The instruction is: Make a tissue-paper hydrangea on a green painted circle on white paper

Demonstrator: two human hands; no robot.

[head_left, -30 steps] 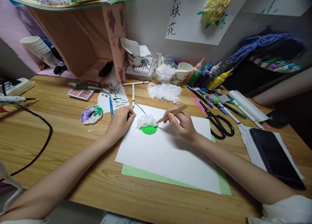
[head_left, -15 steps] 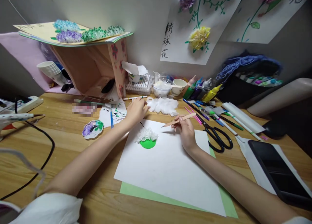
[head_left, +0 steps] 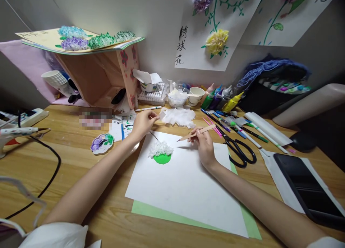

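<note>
My left hand [head_left: 145, 124] is pinched on a small white tissue piece [head_left: 162, 114], just left of the pile of white tissue pieces [head_left: 179, 117]. In my right hand [head_left: 204, 143] is a flat wooden stick [head_left: 192, 134], its pointed tip over the white paper sheet [head_left: 199, 190]. On the sheet's upper left lies a green disc [head_left: 162, 159], its upper part covered by crumpled white tissue petals [head_left: 161, 149]. A green sheet [head_left: 172, 219] shows from beneath the white one.
Black scissors [head_left: 242, 152] and markers [head_left: 253, 133] lie right of the sheet, with a phone [head_left: 304, 187] farther right. Paint bottles [head_left: 230, 103] and a bowl [head_left: 177, 99] stand behind. At left are a flower-shaped palette [head_left: 102, 143], glue gun [head_left: 20, 132] and black cable [head_left: 58, 165].
My left hand has drawn slightly left from the tissue pile, and a tissue piece now shows at its fingertips. My right hand stays nearly where it was with the stick. The view has shifted slightly.
</note>
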